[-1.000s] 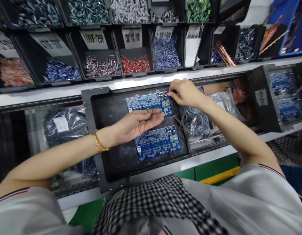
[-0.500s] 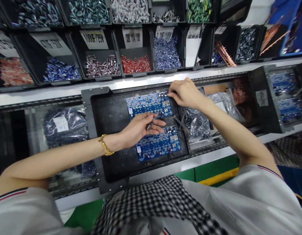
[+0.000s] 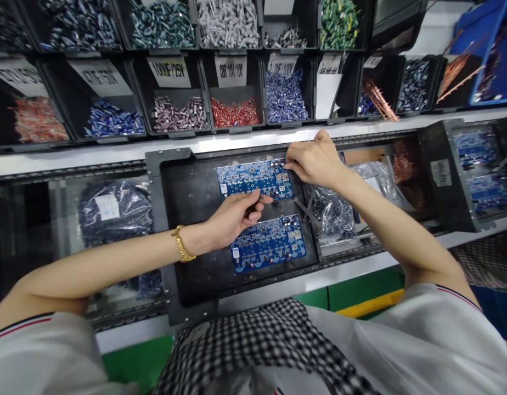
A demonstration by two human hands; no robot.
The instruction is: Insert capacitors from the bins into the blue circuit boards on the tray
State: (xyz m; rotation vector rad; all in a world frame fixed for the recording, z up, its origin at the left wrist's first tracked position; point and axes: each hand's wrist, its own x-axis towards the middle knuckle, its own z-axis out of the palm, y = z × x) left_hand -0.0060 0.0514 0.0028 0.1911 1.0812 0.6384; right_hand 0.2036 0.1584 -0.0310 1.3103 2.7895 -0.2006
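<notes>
Though tilted, "100UF/25V" label (image 3: 170,73) legible

We see our right hand (image 3: 313,160) with its fingertips at the upper right corner of the upper blue circuit board (image 3: 253,171), by some small components. Our left hand (image 3: 239,216) curls loosely over that board's lower edge; whatever its fingers hold is too small to tell. The lower blue circuit board (image 3: 274,244) lies just below, both inside a black tray (image 3: 191,219). We wear a gold bracelet (image 3: 182,243) on our left wrist. Beyond the tray, black bins (image 3: 171,90) hold small colored parts (image 3: 235,113).
</notes>
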